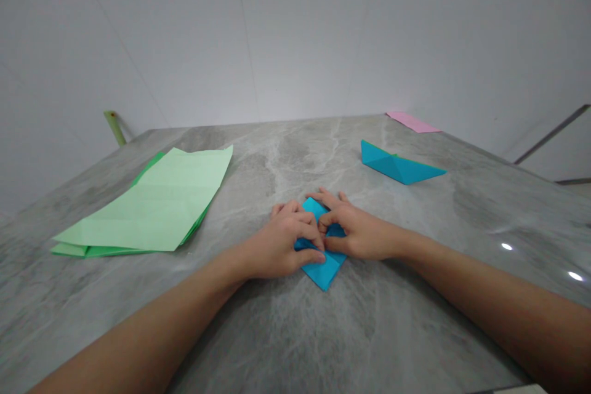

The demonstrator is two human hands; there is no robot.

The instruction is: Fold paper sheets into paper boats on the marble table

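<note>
A folded sheet of blue paper (324, 274) lies on the table in front of me, one corner pointing toward me. My left hand (286, 241) rests over its left side, thumb and fingers closed on a fold near the middle. From the other side my right hand (354, 231) meets it, thumb and index finger pinching the paper beside the left fingertips. The two hands almost touch and cover much of the middle. Farther back on the right sits a blue folded paper boat (401, 167), apart from both hands.
A stack of light and darker green paper sheets (148, 206) lies to the left. A pink paper (413, 122) is at the back right edge. The grey marbled table (277, 332) ends at a white wall (295, 43). A green strip (115, 127) stands beyond the back left corner.
</note>
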